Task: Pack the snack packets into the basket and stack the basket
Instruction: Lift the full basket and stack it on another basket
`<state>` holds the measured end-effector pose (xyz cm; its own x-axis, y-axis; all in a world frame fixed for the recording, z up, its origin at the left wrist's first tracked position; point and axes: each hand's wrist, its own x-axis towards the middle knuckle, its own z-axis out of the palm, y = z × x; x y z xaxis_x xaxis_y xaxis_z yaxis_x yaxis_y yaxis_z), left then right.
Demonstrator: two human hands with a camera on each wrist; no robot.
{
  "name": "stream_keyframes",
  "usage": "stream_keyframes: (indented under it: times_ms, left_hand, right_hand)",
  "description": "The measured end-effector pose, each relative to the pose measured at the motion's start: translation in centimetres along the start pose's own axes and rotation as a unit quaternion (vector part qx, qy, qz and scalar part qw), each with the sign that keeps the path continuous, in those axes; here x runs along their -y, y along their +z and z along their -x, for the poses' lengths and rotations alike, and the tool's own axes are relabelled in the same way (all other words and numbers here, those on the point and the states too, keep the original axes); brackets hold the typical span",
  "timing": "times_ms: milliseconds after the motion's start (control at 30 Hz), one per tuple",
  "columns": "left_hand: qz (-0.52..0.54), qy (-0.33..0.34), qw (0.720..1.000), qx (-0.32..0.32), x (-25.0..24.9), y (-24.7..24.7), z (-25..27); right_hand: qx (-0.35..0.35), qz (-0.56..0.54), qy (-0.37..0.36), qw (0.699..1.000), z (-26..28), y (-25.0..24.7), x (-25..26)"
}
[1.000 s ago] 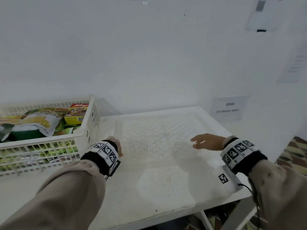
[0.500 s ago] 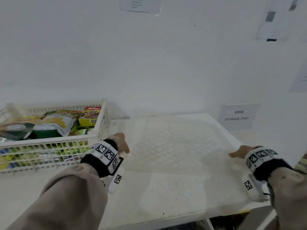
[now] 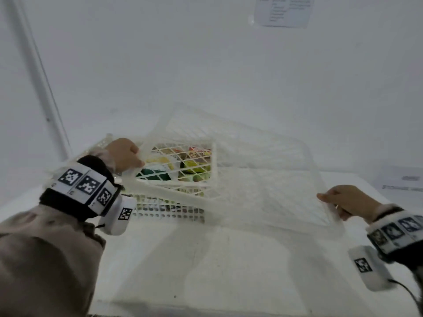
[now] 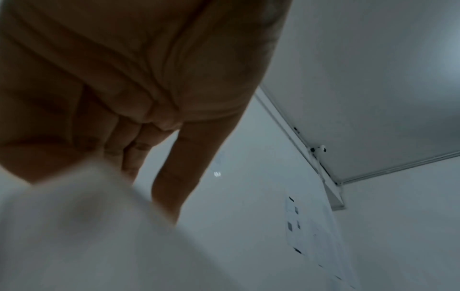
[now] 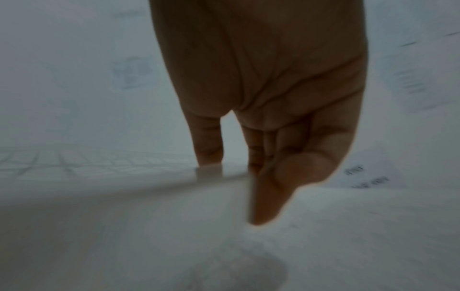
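The left grip [image 3: 124, 156] is clamped on the left rim of the empty white basket [image 3: 263, 179], fingers curled under the edge with the thumb on top, wrist raised and the sleeve running back toward the person. In the left wrist view the fingers [image 4: 174, 177] fold over a blurred white edge. Just beneath and beyond this grip sits the filled basket [image 3: 169, 209] on the desk [image 3: 229, 271], its snack packets [image 3: 183, 165] showing through the mesh floor of the one held above.

The empty basket hangs tilted, its left end over the filled basket and its right end lower, toward the right grip. That hold looks meant for carrying it across to nest on top, so the stacking step appears under way, with packing done.

The right grip [image 3: 345, 200] pinches the opposite rim, thumb on the upper face and fingers beneath, forearm low and reaching in from the right. The right wrist view shows fingers [image 5: 206, 147] hooked behind the rim. Two opposed holds keep the flimsy frame level enough to steer.
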<state>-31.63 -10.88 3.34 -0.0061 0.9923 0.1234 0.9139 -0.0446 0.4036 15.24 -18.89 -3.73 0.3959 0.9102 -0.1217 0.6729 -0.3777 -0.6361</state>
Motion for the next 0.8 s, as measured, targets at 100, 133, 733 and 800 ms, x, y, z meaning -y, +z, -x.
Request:
stream_keyframes:
  times_ms: [100,133,733,800]
  left_hand:
    - [-0.054,-0.034,0.998,0.018,7.4,-2.5,-1.6]
    - [-0.064,-0.049,0.996,0.025,9.6,-3.3,-2.1]
    - [0.017,-0.106,0.992,0.067,24.2,-5.3,-8.5]
    - [0.02,-0.096,0.993,0.067,24.8,-5.1,-8.7]
  right_hand:
    - [0.003,-0.012,-0.048,0.999,0.5,4.0,6.1]
    - [0.0,-0.013,-0.062,0.998,0.7,5.4,8.0]
    - [-0.054,0.085,-0.09,0.991,-1.0,16.4,21.2]
    - [-0.063,0.083,-0.094,0.99,-1.3,16.4,21.3]
